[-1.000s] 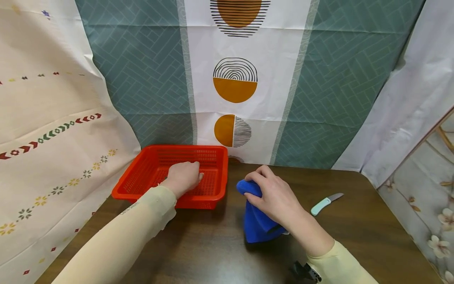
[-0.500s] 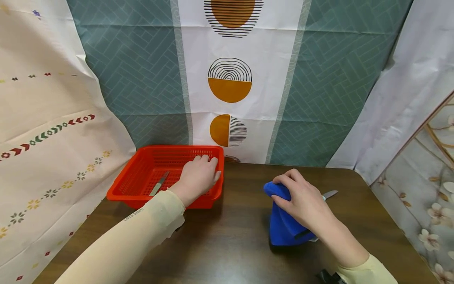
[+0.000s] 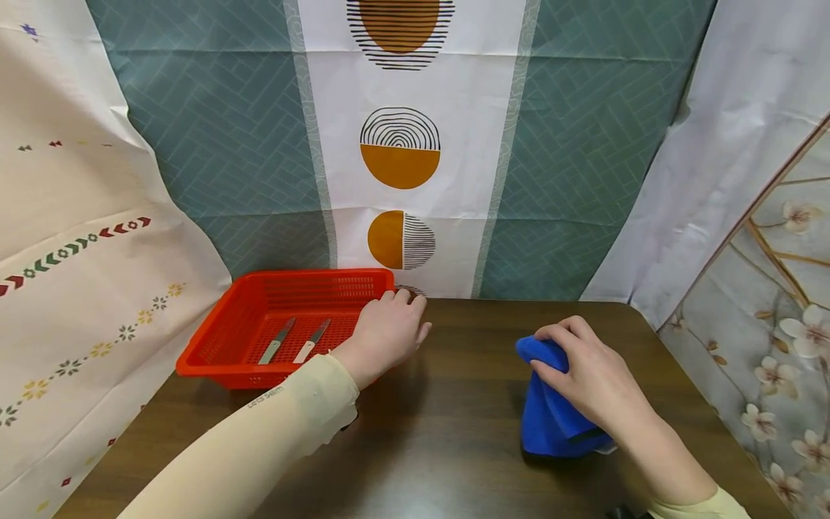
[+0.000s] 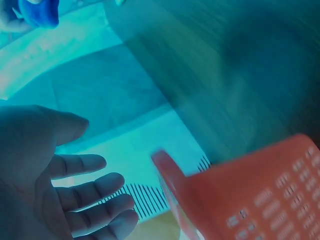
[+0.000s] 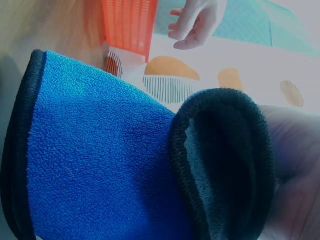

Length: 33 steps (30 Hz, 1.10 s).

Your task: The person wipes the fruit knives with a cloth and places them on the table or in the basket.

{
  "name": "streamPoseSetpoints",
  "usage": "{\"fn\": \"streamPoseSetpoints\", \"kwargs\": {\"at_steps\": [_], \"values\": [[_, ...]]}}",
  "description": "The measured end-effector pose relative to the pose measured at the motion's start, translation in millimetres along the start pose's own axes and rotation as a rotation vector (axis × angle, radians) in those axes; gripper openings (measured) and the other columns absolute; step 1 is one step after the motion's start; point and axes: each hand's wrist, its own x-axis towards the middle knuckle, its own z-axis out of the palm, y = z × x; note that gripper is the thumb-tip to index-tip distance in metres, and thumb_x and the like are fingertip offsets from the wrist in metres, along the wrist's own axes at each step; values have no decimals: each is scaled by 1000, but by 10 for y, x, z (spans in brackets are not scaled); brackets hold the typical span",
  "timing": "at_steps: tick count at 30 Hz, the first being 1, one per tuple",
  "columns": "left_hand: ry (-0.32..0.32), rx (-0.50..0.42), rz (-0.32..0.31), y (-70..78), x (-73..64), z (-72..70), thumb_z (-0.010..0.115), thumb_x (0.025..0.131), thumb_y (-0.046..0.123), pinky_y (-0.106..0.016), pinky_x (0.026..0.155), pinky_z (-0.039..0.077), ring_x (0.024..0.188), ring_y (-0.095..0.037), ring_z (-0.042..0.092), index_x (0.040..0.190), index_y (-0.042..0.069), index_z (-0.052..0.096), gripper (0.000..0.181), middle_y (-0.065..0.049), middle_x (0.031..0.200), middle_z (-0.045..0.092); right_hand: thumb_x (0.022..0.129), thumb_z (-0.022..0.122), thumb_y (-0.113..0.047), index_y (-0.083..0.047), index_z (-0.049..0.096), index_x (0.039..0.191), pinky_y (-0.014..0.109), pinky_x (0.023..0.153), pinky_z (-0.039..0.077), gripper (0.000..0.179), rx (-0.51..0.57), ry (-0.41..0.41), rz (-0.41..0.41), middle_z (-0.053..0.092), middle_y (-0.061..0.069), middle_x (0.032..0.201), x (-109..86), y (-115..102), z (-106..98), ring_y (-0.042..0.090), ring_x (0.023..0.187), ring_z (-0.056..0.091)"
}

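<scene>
My right hand (image 3: 599, 375) grips a folded blue towel (image 3: 558, 422) over the right part of the table. In the right wrist view, the towel (image 5: 105, 150) shows a terry surface and dark edging, with one end bunched into a loop. My left hand (image 3: 389, 335) hovers at the right rim of a red plastic basket (image 3: 214, 371). Seen from the left wrist, that hand (image 4: 65, 175) has loosely extended fingers and holds nothing, apart from the basket's corner (image 4: 240, 185). Inside the basket lie a knife with a pale green handle (image 3: 277, 342) and one with a white handle (image 3: 312, 342).
The brown wooden table (image 3: 454, 404) carries the basket at its far left. A patterned cloth backdrop (image 3: 415, 173) hangs behind the table's far edge, with light patterned fabric (image 3: 84, 288) on the left and a floral panel (image 3: 765, 360) at right.
My left hand has moved right, from inside the basket to its right rim, uncovering two knives. The right hand and towel have shifted right; the knife lying on the table is now hidden behind them.
</scene>
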Motion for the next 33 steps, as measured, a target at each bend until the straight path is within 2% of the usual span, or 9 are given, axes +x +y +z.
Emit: {"fn": "streamPoseSetpoints", "kwargs": {"at_steps": [3, 8, 14, 21, 28, 33], "values": [[10, -15, 24, 81, 23, 18, 72, 106, 43, -46, 88, 63, 110, -32, 67, 137, 11, 67, 45, -13, 129, 70, 97, 87, -27, -18, 75, 129, 60, 81, 60, 36, -1, 8, 7, 60, 10, 126, -20, 60, -20, 34, 103, 69], [-12, -66, 50, 239, 80, 75, 72, 106, 44, -45, 92, 63, 112, -30, 67, 140, 12, 67, 47, -12, 128, 72, 97, 87, -28, -17, 74, 130, 63, 82, 59, 37, -5, 7, 33, 60, 13, 127, -66, 174, -39, 36, 104, 69], [-7, -115, 84, 431, 166, 172, 71, 106, 43, -44, 89, 63, 109, -28, 68, 140, 13, 67, 46, -10, 125, 73, 97, 87, -32, -15, 74, 131, 66, 84, 58, 40, -8, -3, 81, 60, 16, 129, -131, 330, -64, 39, 106, 68], [-20, -151, 121, 684, 285, 261, 68, 108, 43, -42, 89, 63, 109, -26, 69, 143, 14, 68, 46, -8, 128, 73, 97, 88, -32, -14, 74, 130, 66, 82, 57, 40, -20, 26, 100, 60, 17, 128, -193, 474, -105, 39, 105, 67], [30, -152, 171, 1005, 386, 359, 67, 109, 42, -39, 76, 62, 96, -24, 68, 132, 14, 72, 36, -5, 115, 73, 97, 87, -29, -13, 73, 130, 65, 82, 56, 39, -21, 49, 124, 59, 16, 127, -259, 600, -137, 39, 105, 65], [30, -145, 185, 1224, 462, 424, 65, 110, 43, -38, 72, 62, 95, -23, 68, 130, 15, 72, 34, -4, 113, 72, 97, 86, -29, -13, 73, 131, 65, 82, 55, 40, -17, 66, 142, 59, 16, 127, -275, 677, -176, 39, 105, 65]]}}
